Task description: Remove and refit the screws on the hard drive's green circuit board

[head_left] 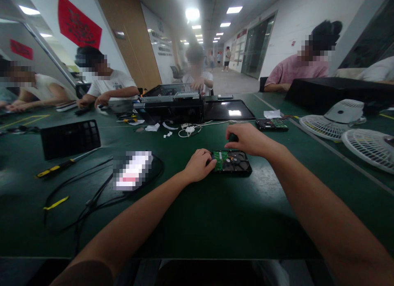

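A hard drive [235, 163] lies flat on the green table, its green circuit board and dark metal casing facing up. My left hand [200, 164] is closed over the drive's left end, fingers and thumb steadying it. Above the drive, my right hand [246, 139] is wrapped round a screwdriver [233, 137] with a dark handle, held about upright. Its tip is too small to make out against the drive.
On the left are a dark panel [70, 139], a yellow-black screwdriver [52, 171], black cables [95, 195] and a lit phone [132, 171]. An opened computer case [172, 109] stands ahead. Another circuit board [272, 124] and white fan parts [326, 121] are rightward. Several people sit around.
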Demonstrator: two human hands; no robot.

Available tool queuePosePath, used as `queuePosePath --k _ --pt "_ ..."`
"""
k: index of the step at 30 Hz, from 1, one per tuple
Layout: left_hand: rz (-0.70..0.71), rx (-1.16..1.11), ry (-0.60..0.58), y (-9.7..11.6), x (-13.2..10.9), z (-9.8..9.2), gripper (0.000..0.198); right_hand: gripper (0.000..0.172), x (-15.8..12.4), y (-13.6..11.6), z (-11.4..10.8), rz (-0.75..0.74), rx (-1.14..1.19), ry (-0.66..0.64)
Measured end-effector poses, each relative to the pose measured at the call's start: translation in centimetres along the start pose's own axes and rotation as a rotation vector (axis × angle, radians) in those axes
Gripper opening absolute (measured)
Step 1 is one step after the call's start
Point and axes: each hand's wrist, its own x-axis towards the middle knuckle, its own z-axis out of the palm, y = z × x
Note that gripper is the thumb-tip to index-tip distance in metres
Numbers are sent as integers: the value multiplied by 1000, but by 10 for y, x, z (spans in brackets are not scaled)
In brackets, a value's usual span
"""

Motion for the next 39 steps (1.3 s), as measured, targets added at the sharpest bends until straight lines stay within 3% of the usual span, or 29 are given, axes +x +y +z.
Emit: queuePosePath --k 10,20,32,39 --pt "-2 -2 7 3 -1 -2 26 24 -3 -7 -6 92 124 -25" --pt "-1 -11 6 3 -1 -3 26 32 -2 -5 -4 34 81 -33" --pt "-1 -4 9 2 0 0 27 20 2 1 3 22 28 -15" --pt "-8 -11 6 3 -1 -2 27 24 1 -2 5 59 7 2"
